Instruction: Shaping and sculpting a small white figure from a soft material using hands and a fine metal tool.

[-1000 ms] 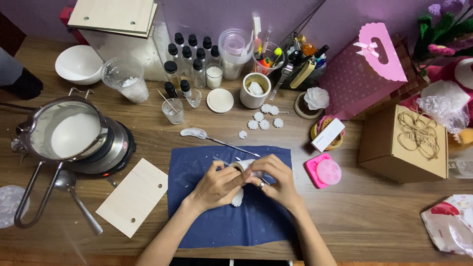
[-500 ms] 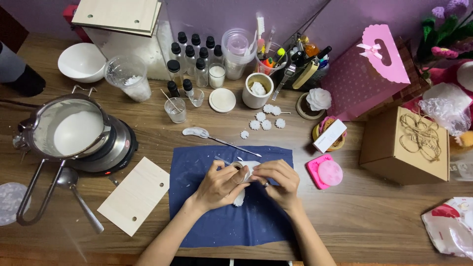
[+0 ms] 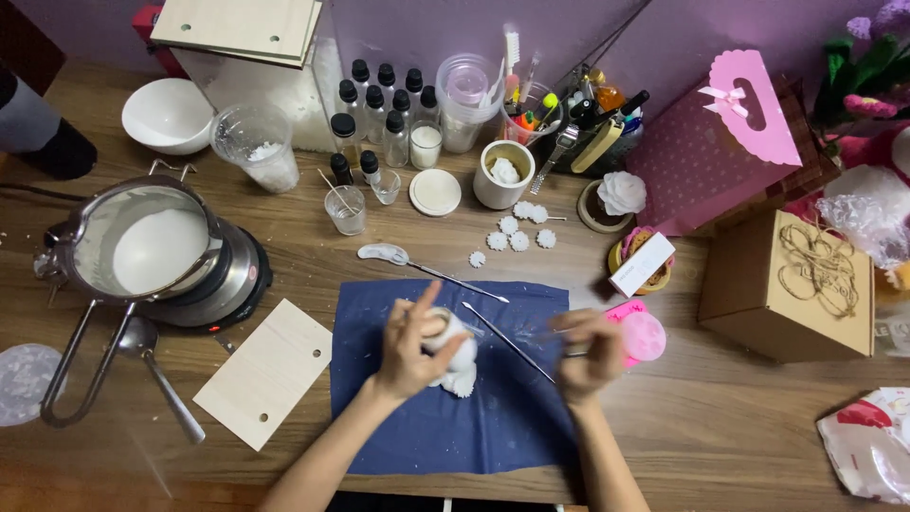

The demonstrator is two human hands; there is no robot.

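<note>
My left hand (image 3: 408, 346) grips a small white wax piece (image 3: 457, 365) that rests on a dark blue cloth (image 3: 474, 436) at the table's front. My right hand (image 3: 590, 351) is blurred, off to the right of the piece, near a pink mould (image 3: 645, 334). Its fingers are closed on what looks like a thin metal tool. A long metal rod (image 3: 507, 341) lies slanted on the cloth between my hands.
A pot of white melted wax (image 3: 142, 248) sits on a hot plate (image 3: 237, 284) at left, with a ladle (image 3: 161, 374) and wooden board (image 3: 267, 372) beside it. Small wax flowers (image 3: 517, 232), dark-capped bottles (image 3: 384, 104) and cups stand behind. A cardboard box (image 3: 791, 284) stands at right.
My right hand has pulled away from the wax piece to the right, towards the pink mould. My left hand still holds the piece on the cloth.
</note>
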